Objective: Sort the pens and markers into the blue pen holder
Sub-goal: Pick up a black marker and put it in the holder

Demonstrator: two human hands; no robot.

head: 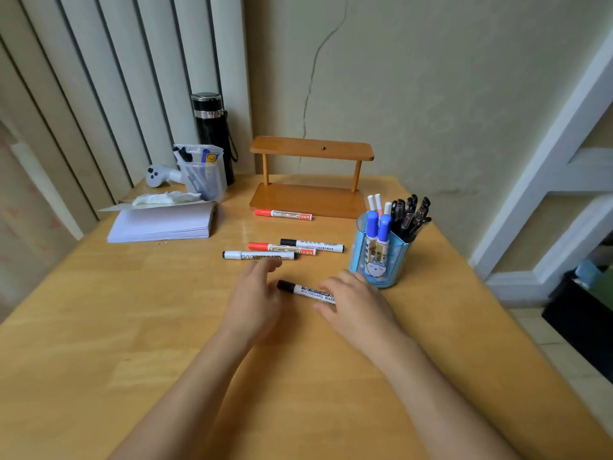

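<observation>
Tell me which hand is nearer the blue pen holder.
Right. The right hand sits just beside the pen holder; the left hand is farther off, past the black marker.

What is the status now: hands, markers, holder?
Left hand open. Right hand over near marker, grip unclear. Five markers loose; holder part filled. Path to holder clear.

"WHITEBOARD" on red marker (283, 214), black marker (304, 289)
</observation>
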